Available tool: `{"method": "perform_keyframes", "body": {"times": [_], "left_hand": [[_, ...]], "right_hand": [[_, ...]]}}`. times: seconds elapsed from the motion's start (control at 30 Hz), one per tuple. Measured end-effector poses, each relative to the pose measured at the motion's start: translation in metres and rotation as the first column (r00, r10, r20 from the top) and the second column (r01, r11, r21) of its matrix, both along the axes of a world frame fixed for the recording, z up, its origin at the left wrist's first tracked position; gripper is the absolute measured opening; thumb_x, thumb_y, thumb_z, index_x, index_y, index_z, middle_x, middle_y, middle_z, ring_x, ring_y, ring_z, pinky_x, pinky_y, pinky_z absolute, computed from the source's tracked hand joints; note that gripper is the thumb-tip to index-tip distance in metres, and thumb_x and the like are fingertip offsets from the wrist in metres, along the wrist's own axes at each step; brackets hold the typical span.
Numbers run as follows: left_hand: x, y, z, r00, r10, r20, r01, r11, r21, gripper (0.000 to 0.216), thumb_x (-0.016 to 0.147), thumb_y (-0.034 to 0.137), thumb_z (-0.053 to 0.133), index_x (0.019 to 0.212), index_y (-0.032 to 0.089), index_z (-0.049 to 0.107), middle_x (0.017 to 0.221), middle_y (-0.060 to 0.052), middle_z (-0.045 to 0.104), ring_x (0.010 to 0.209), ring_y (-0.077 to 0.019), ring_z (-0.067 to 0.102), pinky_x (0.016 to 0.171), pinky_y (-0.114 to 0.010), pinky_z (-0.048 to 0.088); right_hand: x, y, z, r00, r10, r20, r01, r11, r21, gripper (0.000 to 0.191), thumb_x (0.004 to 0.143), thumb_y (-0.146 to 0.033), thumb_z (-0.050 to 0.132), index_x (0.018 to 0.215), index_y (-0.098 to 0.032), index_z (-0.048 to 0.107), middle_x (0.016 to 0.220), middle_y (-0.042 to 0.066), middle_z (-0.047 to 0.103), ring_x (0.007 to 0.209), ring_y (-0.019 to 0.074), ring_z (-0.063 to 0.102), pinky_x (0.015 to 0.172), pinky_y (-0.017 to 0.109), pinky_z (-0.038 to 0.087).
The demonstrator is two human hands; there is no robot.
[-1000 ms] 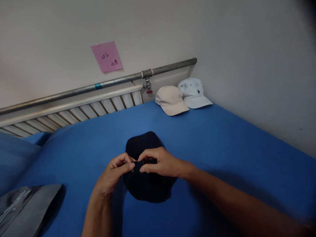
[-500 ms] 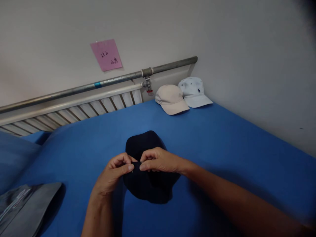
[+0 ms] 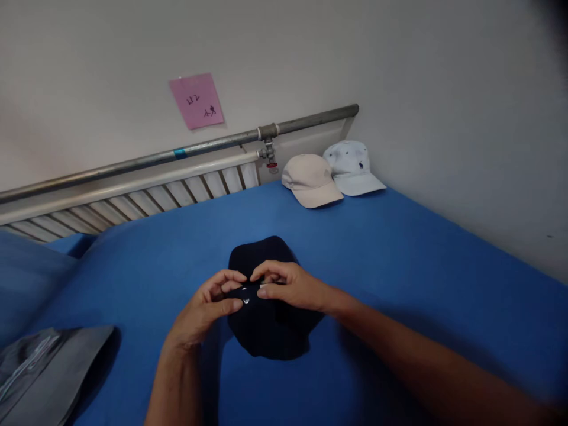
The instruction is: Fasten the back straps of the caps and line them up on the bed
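Left hand [image 3: 206,310] and right hand [image 3: 290,287] each pinch the strap [image 3: 249,291] of the dark cap [image 3: 268,331], fingers curled narrow. Cap lies under both hands on blue bed [image 3: 377,248].

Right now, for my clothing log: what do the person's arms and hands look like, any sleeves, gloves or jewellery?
The left arm and right arm are bare as far as the view shows, with no sleeve edge in sight. The left hand and right hand are ungloved; no ring, watch or band shows. The right arm blurs toward the lower corner.
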State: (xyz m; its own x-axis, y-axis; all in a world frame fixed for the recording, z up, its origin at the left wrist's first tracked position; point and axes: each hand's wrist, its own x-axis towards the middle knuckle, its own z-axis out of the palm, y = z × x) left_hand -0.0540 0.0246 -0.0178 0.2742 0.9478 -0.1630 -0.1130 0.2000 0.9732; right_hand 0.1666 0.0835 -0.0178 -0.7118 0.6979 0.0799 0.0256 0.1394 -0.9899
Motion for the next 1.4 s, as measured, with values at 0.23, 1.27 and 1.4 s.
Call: {"method": "perform_keyframes", "body": {"times": [0.23, 1.27, 1.4], "left_hand": [[0.008, 0.003, 0.006, 0.993, 0.009, -0.118, -0.010, 1.000, -0.012, 0.029, 0.072, 0.020, 0.074, 0.099, 0.025, 0.066, 0.084, 0.002, 0.066, 0.075, -0.0092, 0.056, 0.071, -0.021, 0.041], [0.025, 0.013, 0.011, 0.897, 0.430, 0.098, -0.379, 0.866, -0.327, 0.027, 0.050, 0.011, 0.083, 0.070, 0.015, 0.066, 0.061, 0.002, 0.067, 0.054, -0.0078, 0.059, 0.052, -0.015, 0.045], [0.028, 0.012, 0.010, 0.894, 0.430, 0.126, -0.379, 0.876, -0.297, 0.025, 0.049, 0.008, 0.081, 0.065, 0.014, 0.063, 0.065, 0.001, 0.069, 0.056, -0.0069, 0.060, 0.054, -0.014, 0.045]], "right_hand": [[-0.005, -0.006, -0.005, 0.999, -0.041, 0.019, 0.025, 0.850, 0.527, 0.020, 0.083, -0.016, 0.062, 0.101, -0.021, 0.067, 0.089, 0.001, 0.060, 0.080, 0.0116, 0.057, 0.076, 0.027, 0.046], [-0.012, -0.003, -0.010, 0.984, -0.156, -0.083, 0.172, 0.958, 0.231, 0.004, 0.081, -0.021, 0.064, 0.080, -0.020, 0.067, 0.079, -0.001, 0.064, 0.076, 0.0120, 0.059, 0.076, 0.027, 0.045], [-0.011, -0.003, -0.009, 0.978, -0.207, -0.034, 0.207, 0.928, 0.308, 0.004, 0.081, -0.020, 0.066, 0.077, -0.021, 0.067, 0.078, -0.002, 0.065, 0.082, 0.0139, 0.057, 0.085, 0.032, 0.044]]}}
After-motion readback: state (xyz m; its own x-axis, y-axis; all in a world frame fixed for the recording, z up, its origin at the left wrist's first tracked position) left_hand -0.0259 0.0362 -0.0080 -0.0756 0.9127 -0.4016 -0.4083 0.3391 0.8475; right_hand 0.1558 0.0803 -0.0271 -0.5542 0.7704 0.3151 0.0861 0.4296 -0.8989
